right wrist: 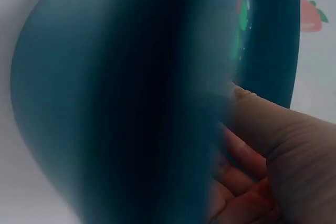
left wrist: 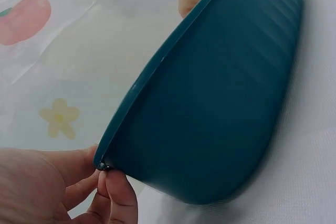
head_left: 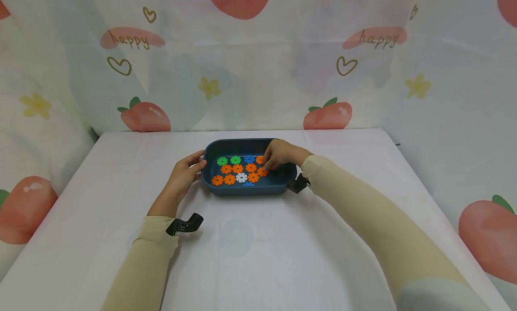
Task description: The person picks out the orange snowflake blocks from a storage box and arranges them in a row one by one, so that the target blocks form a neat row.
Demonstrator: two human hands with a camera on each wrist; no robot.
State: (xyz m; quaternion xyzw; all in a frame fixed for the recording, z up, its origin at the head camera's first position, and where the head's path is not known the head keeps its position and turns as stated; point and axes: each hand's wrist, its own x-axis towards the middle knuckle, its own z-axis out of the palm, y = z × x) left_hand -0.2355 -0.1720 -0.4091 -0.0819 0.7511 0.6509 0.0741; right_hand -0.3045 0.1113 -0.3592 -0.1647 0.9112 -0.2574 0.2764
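While the tray (head_left: 258, 191) is pinched by the left hand (head_left: 182, 175), whether an orange disc (head_left: 261, 173) toward its right edge is clamped by the right hand (head_left: 280, 153) cannot be told. Seemingly light, stiff discs suit edge-gripping.

Tray (head_left: 250, 191), dark blue-green: 1. Slotted discs (head_left: 229, 179) visible in it: 13, comprising orange discs (head_left: 238, 168), 8; green discs (head_left: 222, 161), 2, towards the far left corner; blue discs (head_left: 249, 159), 2, one partly seen at the near edge; white disc (head_left: 241, 177), 1.
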